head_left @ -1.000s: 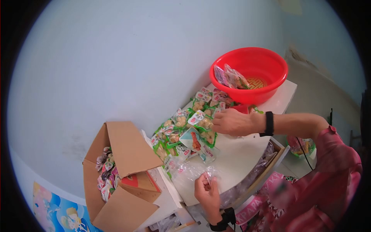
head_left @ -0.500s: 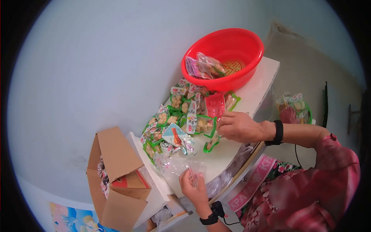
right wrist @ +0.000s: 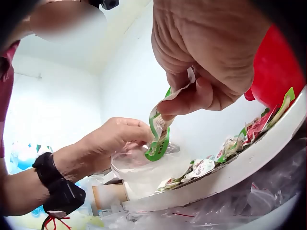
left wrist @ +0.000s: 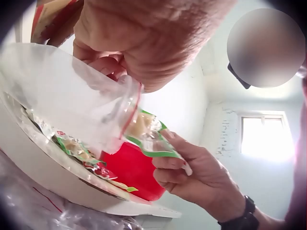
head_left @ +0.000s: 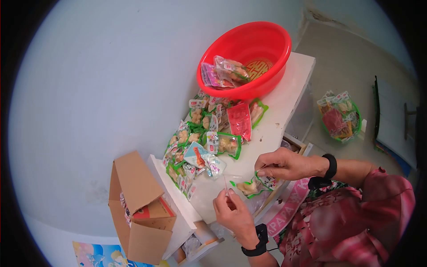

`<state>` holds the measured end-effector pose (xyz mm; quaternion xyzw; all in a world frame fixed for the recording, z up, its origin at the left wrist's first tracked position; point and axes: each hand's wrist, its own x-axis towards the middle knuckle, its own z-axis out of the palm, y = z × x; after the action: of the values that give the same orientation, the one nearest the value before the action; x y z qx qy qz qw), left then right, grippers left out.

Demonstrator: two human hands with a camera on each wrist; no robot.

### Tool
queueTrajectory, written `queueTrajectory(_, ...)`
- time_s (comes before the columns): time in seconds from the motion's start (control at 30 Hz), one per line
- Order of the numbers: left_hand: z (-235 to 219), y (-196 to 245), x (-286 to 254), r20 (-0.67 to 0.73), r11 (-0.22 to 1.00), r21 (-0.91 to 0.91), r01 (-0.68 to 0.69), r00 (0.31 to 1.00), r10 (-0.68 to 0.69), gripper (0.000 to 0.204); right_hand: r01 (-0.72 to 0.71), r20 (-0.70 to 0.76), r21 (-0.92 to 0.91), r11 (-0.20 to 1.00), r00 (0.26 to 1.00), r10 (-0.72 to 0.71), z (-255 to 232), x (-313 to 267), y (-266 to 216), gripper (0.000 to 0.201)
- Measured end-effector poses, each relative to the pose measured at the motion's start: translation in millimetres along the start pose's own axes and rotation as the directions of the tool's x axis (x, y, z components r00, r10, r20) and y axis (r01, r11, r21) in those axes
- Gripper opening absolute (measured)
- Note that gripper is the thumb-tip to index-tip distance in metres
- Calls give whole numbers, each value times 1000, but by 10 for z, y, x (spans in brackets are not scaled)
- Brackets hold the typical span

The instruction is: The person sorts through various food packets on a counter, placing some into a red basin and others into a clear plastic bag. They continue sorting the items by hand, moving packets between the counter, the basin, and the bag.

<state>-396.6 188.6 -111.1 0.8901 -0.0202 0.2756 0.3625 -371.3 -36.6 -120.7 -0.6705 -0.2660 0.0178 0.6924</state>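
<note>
My left hand [head_left: 235, 213] pinches a clear zip bag [left wrist: 62, 91] by its mouth, where a thin red line runs along the zip. In my right hand [head_left: 289, 165] is a green-edged snack packet [head_left: 249, 188] with pale pieces inside, gripped at one end. The packet's free end points at the bag's mouth and overlaps it in both wrist views. Beyond the hands, a pile of similar snack packets [head_left: 195, 116] covers the wall side of the white table [head_left: 284, 107]. A red packet [head_left: 240, 121] and a blue-and-white packet [head_left: 194, 154] lie among them.
A red basin [head_left: 281, 71] with a few packets stands at the table's far end. To the left is an open cardboard box [head_left: 135, 180] holding packets. A green basket [head_left: 359, 121] of packets sits on the floor at right. Clear bags [right wrist: 225, 203] fill an open drawer below the table edge.
My right hand has taken a green-edged packet and brought it down and toward my body, close to the bag. The left hand still holds the bag. The head view has shifted.
</note>
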Motion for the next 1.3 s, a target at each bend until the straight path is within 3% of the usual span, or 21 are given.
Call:
queueTrajectory(0.1, 162, 87, -87, -2, 997, -58, -52, 999, 52, 14, 16, -7, -49, 999, 1000, -17, -21, 34, 88, 13)
queueTrajectory(0.2, 342, 197, -191, 19, 986, -63, -155, 987, 157, 15, -137, 47, 44, 990, 990, 135, 59, 70, 107, 12)
queueTrajectory(0.3, 464, 340, -242, 27, 972, -149, -184, 981, 190, 18, 23, -72, 30, 999, 997, -20, 220, 127, 448, 11)
queueTrajectory(0.33, 490, 354, -247, 25, 964, -183, -195, 979, 203, 19, -55, -73, 97, 994, 995, 63, 246, 147, 489, 12)
queueTrajectory(0.43, 510, 284, -250, 56, 958, -189, -217, 971, 232, 20, 21, -89, -112, 993, 996, -31, 316, 299, 781, 16)
queueTrajectory(0.53, 441, 201, -211, 81, 975, -153, -160, 982, 173, 21, -123, -114, -460, 879, 990, 79, 339, 284, 601, 28)
queueTrajectory(0.63, 375, 90, -186, 46, 982, -163, -94, 994, 102, 21, -126, 13, -165, 978, 991, 130, 161, 288, 365, 40)
queueTrajectory(0.67, 376, 63, -180, 22, 981, -179, -79, 996, 85, 21, -313, 37, -30, 949, 949, 314, 122, 275, 204, 48)
queueTrajectory(0.77, 394, 122, -154, 95, 980, -186, -73, 991, 92, 19, -315, 25, -53, 947, 948, 317, 131, 299, 338, 53)
queueTrajectory(0.8, 452, 130, -131, 69, 970, -193, -148, 984, 164, 19, -340, 21, -45, 939, 940, 341, 159, 319, 416, 52)
queueTrajectory(0.87, 578, 144, -74, 14, 933, -199, -299, 951, 308, 18, -41, -54, -197, 980, 998, 31, 270, 414, 643, 40)
queueTrajectory(0.9, 568, 137, -50, 21, 940, -216, -264, 961, 275, 18, 108, -72, -274, 956, 989, -133, 309, 464, 669, 34)
queueTrajectory(0.97, 526, 112, -2, 42, 949, -249, -194, 977, 210, 18, -21, -30, -163, 986, 999, 16, 300, 496, 666, 31)
queueTrajectory(1.07, 534, -67, -17, -50, 934, -273, -229, 973, 224, 18, -131, 9, -63, 989, 991, 132, 277, 520, 646, 30)
queueTrajectory(1.13, 482, -190, -77, -16, 957, -260, -124, 992, 124, 18, -191, -14, 13, 981, 981, 191, 228, 529, 308, 26)
queueTrajectory(1.23, 456, -367, -164, 12, 967, -255, -16, 1000, 20, 16, -6, -186, -221, 975, 982, -36, 98, 684, 385, 15)
queueTrajectory(1.3, 465, -436, -183, 18, 968, -252, 6, 1000, -1, 16, -29, -227, -496, 868, 969, -98, 23, 875, 437, 19)
